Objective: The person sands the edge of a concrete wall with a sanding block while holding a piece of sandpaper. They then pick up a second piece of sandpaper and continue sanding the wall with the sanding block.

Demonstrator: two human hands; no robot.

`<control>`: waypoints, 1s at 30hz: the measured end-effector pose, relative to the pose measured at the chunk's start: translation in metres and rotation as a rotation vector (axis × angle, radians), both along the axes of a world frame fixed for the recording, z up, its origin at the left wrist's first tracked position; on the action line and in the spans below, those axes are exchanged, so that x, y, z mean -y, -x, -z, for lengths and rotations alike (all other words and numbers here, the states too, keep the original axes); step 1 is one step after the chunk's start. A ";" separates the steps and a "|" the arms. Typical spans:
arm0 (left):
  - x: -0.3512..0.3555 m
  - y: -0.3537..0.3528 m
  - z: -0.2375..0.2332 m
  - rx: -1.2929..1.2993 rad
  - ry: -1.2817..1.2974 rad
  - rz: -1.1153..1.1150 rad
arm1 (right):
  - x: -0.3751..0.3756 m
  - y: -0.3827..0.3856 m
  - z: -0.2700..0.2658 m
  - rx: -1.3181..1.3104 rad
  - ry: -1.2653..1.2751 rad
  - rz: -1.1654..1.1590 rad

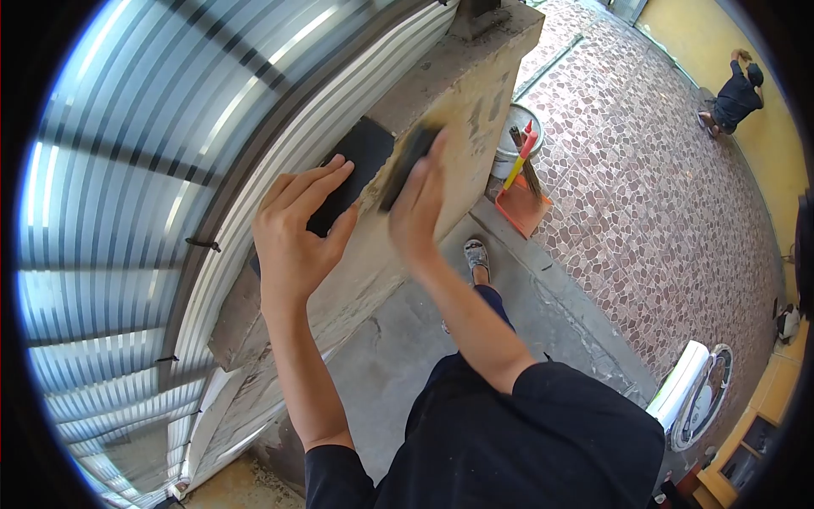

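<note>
The dark block (411, 170) is at the side face of the rough wall (479, 114), just under its top edge, in the right hand (417, 208). This hand is blurred, with its fingers laid along the block; where the thumb is, I cannot tell. To the left of it, the black sheet (369, 161) lies on the top of the wall, and the left hand (297, 212) rests on it with the fingers a little apart and the thumb spread away, to the right. Left of the wall stands the ribbed metal panel (127, 110). To the right, near the foot of the wall, are a bucket (527, 119), an orange dustpan (519, 212) and a brush (531, 174), with a red and yellow tool (519, 161) beside them. Farther right is the stone-pattern floor (627, 170), and at its far right side another person (736, 102) is low by the yellow wall (699, 34), with arms raised. At the near right there is a white long object (681, 382) beside a coiled hose (708, 407)
</note>
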State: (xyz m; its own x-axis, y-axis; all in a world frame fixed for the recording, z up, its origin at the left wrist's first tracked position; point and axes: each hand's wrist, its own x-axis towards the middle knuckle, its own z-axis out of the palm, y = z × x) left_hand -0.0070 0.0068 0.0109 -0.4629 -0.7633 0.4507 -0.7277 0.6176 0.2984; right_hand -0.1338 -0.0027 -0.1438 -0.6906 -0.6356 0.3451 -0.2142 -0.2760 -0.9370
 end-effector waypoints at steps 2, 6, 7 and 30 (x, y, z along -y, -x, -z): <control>0.002 0.000 -0.001 0.002 0.011 -0.001 | -0.027 -0.024 0.014 0.046 -0.133 -0.259; 0.001 -0.001 0.001 -0.004 0.006 0.008 | 0.025 0.032 0.003 -0.137 -0.063 -0.005; 0.001 -0.002 0.001 -0.003 0.009 0.003 | 0.042 0.060 -0.018 -0.052 -0.026 0.035; 0.001 0.001 -0.002 0.032 -0.023 -0.013 | -0.005 -0.011 0.023 -0.216 -0.088 -0.002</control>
